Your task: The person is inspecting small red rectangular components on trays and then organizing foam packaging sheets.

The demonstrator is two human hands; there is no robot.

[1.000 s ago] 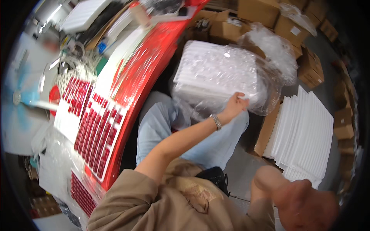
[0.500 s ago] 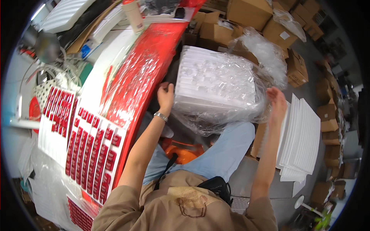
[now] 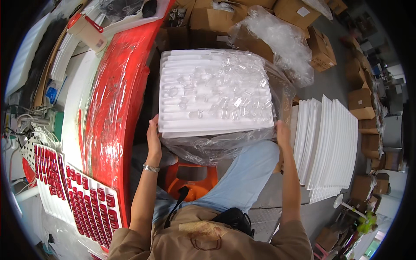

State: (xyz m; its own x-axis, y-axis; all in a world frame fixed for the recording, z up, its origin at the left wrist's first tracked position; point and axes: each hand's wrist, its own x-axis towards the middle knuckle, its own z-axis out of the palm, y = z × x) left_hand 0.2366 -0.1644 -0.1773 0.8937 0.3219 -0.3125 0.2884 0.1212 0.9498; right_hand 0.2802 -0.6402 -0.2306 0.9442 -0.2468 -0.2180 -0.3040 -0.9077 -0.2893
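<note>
In front of my knees is a stack of white ridged trays [image 3: 173, 104]. Many small clear plastic pieces [image 3: 229, 93] lie scattered over the top tray. A clear plastic bag [image 3: 203, 149] hangs loosely around the sides and near edge of the stack. My left hand [image 3: 153, 138] is closed at the near left corner of the trays, its fingertips partly hidden by the edge. At the near right corner, my right hand [image 3: 283, 133] grips the edge in the same way, with the bag bunched beside it.
A red, film-wrapped bench edge [image 3: 119, 82] runs along my left, bearing white boards of small red pieces [image 3: 93, 203] and a bottle [image 3: 86, 32]. Stacked white ridged sheets [image 3: 327, 143] stand at right. Cardboard boxes [image 3: 216, 19] and crumpled plastic [image 3: 277, 39] lie beyond; an orange stool [image 3: 190, 177] is below.
The bag film no longer covers the top of the trays and sits lower around them. Both hands have moved down to the near corners. My view has shifted right.
</note>
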